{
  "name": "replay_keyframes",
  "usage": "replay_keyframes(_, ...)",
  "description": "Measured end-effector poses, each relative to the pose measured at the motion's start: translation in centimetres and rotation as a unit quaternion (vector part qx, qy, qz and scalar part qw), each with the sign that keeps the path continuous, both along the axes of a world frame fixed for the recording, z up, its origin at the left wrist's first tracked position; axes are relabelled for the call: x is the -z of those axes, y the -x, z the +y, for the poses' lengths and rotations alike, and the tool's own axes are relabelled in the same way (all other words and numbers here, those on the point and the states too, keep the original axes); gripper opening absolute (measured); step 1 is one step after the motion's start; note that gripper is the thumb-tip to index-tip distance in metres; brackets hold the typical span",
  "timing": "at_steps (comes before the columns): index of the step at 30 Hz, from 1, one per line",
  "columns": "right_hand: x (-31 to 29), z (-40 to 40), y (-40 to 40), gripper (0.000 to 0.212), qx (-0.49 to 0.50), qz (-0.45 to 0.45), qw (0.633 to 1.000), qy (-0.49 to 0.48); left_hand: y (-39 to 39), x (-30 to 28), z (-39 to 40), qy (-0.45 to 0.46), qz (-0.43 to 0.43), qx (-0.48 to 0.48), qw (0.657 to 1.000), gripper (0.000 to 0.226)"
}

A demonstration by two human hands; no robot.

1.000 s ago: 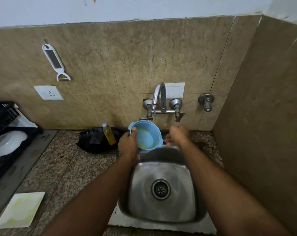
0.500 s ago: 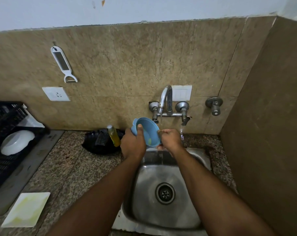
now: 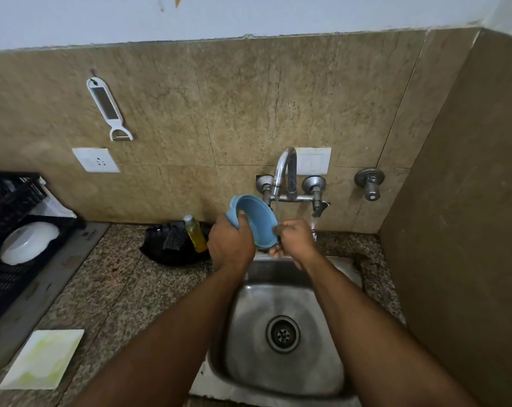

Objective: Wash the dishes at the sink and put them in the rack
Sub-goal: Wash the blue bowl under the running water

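one black rack (image 3: pixel 11 230) far left, one white bowl (image 3: pixel 28 242) in it. one white square plate (image 3: pixel 43 358) flat on the speckled granite counter (image 3: pixel 111 289). one peeler (image 3: pixel 108 108) hangs on the brown tiled wall. one yellow soap bottle (image 3: pixel 195 234) leans in one black dish (image 3: pixel 166 248). left hand (image 3: pixel 230 245) grips the one blue bowl (image 3: pixel 256 220) by its rim, tilted under one tap (image 3: pixel 284 174), above the steel sink (image 3: pixel 281 333). right hand (image 3: pixel 293 237) curls onto the bowl's lower edge. water runs.
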State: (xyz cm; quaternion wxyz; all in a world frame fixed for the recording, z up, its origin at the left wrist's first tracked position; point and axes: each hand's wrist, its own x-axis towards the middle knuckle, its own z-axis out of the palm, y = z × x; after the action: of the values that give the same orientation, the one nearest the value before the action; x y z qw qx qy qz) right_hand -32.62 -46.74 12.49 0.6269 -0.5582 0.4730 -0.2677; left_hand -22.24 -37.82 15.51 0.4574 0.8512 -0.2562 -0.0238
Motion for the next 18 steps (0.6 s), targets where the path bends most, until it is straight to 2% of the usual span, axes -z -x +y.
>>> replay_keyframes(5,-1.0,-0.5,0.0,0.044,0.073,0.077,0.99,0.098,0.6,-0.8,0.2,-0.015,0.035,0.026,0.999,0.046)
replay_keyframes(7,-1.5,-1.1,0.1,0.04,0.041,0.092,0.984,0.149,-0.3,-1.4,0.4,-0.039,0.052,0.041,0.997,0.04)
replay_keyframes(9,-1.9,-1.7,0.0,0.026,-0.018,0.103,0.975,0.196,-1.5,-1.8,0.3,-0.065,0.087,0.061,0.992,0.038)
replay_keyframes(11,-2.0,-2.1,0.2,0.025,-0.041,0.089,0.975,0.2,-2.4,-2.3,0.3,-0.083,0.117,0.092,0.985,0.043)
replay_keyframes(13,-2.1,-2.4,0.7,0.037,-0.037,0.074,0.979,0.184,-3.4,-2.5,0.4,-0.097,0.166,0.118,0.974,0.046)
replay_keyframes(15,-2.2,-2.7,0.9,0.045,-0.038,0.068,0.983,0.164,-3.7,-3.0,0.7,-0.087,0.242,0.131,0.957,0.043)
replay_keyframes(18,-2.4,-2.8,0.3,0.038,-0.041,0.07,0.984,0.157,-3.5,-3.9,0.7,-0.101,0.265,0.17,0.944,0.024)
